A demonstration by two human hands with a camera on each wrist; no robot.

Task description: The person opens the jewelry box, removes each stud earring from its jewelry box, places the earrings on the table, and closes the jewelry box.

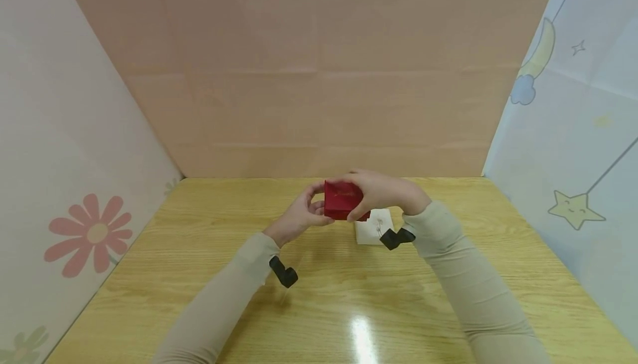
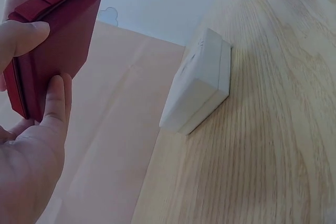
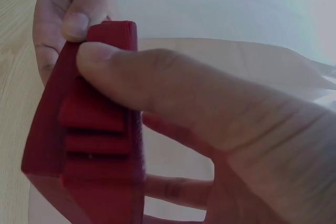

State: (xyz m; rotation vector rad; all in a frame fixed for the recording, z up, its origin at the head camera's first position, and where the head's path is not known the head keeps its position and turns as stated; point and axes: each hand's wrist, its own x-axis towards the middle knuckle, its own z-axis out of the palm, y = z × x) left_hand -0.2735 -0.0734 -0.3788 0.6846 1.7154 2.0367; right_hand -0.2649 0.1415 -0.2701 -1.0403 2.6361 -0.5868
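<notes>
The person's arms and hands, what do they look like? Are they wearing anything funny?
The left sleeve and right sleeve are long, plain and beige, with soft wrinkles. They end near the wrists, so the left hand and right hand are bare. A small, angular black gadget sticks out by the left cuff, and another black one by the right.

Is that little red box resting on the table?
No, the left hand and right hand hold the red box up above the table.
</notes>
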